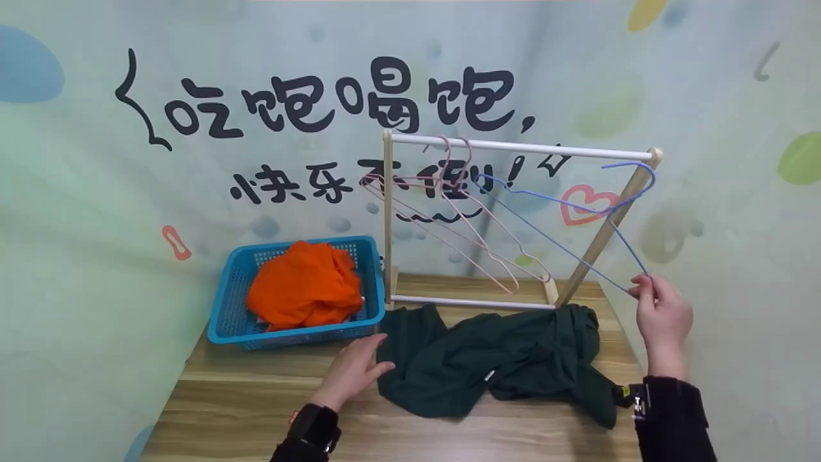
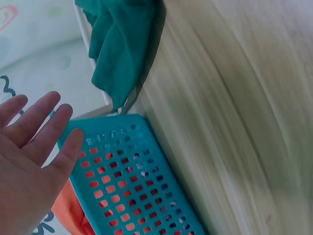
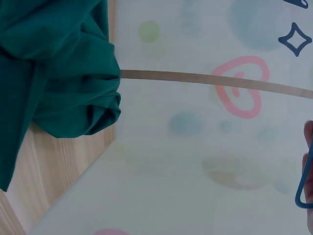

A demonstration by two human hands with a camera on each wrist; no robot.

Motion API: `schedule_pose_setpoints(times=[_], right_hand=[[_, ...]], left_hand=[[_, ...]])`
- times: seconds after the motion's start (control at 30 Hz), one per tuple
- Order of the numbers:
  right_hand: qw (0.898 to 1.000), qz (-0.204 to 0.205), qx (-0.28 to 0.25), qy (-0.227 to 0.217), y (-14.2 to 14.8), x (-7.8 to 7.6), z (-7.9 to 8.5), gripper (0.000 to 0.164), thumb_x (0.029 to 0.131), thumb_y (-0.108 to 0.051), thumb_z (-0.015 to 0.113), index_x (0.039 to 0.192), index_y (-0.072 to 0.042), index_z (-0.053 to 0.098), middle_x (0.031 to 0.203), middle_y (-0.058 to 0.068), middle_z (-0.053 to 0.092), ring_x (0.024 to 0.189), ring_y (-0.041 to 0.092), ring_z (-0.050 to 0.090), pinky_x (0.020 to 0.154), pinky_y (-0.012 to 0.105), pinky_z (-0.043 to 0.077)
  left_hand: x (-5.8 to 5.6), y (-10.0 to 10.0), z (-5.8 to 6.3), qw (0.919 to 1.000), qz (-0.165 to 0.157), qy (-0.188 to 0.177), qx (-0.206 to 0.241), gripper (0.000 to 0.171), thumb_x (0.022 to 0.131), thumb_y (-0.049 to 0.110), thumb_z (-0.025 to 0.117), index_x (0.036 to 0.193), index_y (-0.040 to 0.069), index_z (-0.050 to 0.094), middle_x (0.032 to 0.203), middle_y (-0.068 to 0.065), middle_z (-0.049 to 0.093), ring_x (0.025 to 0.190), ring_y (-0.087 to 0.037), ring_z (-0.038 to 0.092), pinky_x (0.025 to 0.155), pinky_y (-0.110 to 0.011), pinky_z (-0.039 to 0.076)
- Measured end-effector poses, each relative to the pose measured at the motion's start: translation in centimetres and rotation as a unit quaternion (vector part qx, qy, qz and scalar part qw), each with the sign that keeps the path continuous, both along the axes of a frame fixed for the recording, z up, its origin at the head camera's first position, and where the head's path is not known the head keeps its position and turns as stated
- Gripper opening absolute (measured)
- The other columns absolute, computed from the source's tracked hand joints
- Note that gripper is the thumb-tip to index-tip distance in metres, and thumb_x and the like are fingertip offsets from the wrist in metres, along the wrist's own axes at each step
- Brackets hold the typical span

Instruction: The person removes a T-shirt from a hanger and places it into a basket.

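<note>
A blue wire hanger (image 1: 545,196) is gripped at one end by my right hand (image 1: 664,314), in the air at the rack's right side. In the right wrist view only the hanger's corner (image 3: 304,183) and a few fingertips (image 3: 308,132) show at the edge. My left hand (image 1: 355,371) holds nothing; its fingers are extended beside the left end of a crumpled dark green garment (image 1: 449,366) on the table. In the left wrist view the spread fingers (image 2: 46,122) appear in front of the blue basket (image 2: 142,188).
A small wood-and-white rack (image 1: 513,146) stands at the back of the table (image 1: 256,410). Two pink hangers (image 1: 478,240) hang from its top bar. Left of it, a blue basket (image 1: 221,301) holds orange cloth (image 1: 304,285). A printed curtain (image 1: 96,256) encloses the table.
</note>
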State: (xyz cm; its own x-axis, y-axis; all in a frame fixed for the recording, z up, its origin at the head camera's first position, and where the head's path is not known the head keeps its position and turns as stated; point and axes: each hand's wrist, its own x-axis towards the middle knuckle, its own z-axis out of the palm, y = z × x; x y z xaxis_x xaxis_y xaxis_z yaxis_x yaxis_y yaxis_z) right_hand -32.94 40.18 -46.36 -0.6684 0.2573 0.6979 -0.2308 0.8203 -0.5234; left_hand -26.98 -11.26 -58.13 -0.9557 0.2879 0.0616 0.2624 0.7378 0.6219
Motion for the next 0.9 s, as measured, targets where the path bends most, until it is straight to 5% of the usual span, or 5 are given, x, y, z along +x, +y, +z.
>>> schedule_pose_setpoints(times=[0.1, 0.43, 0.9], right_hand=[[1.0, -0.004, 0.008, -0.02, -0.3, -0.6, 0.9, 0.027, 0.104, -0.02, 0.053, 0.097, 0.002, 0.069, 0.086, 0.02, 0.071, 0.081, 0.038, 0.065, 0.067, 0.031, 0.036], [0.995, -0.014, 0.037, -0.095, -1.7, -2.4, 3.4, 0.034, 0.105, -0.03, 0.049, 0.11, -0.003, 0.069, 0.089, 0.019, 0.07, 0.081, 0.037, 0.064, 0.064, 0.037, 0.038], [0.988, -0.012, 0.09, -0.122, -2.9, -2.0, 2.8, 0.034, 0.104, -0.033, 0.052, 0.1, -0.002, 0.067, 0.083, 0.017, 0.065, 0.071, 0.035, 0.059, 0.058, 0.04, 0.039]], left_hand=[[-0.1, 0.8, 0.0, 1.0, -0.006, 0.001, -0.006, 0.071, 0.093, 0.05, 0.064, 0.148, 0.009, 0.044, 0.146, -0.013, 0.05, 0.133, -0.034, 0.044, 0.109, -0.058, 0.032], [-0.9, 4.3, -1.2, 0.9981, -0.022, 0.017, -0.054, 0.091, 0.084, 0.057, 0.072, 0.155, 0.016, 0.033, 0.156, -0.012, 0.035, 0.14, -0.035, 0.032, 0.11, -0.062, 0.026], [-1.5, 6.7, -4.2, 0.9892, -0.039, -0.012, -0.141, 0.106, 0.072, 0.067, 0.076, 0.154, 0.013, 0.035, 0.157, -0.018, 0.031, 0.14, -0.045, 0.029, 0.107, -0.068, 0.025]])
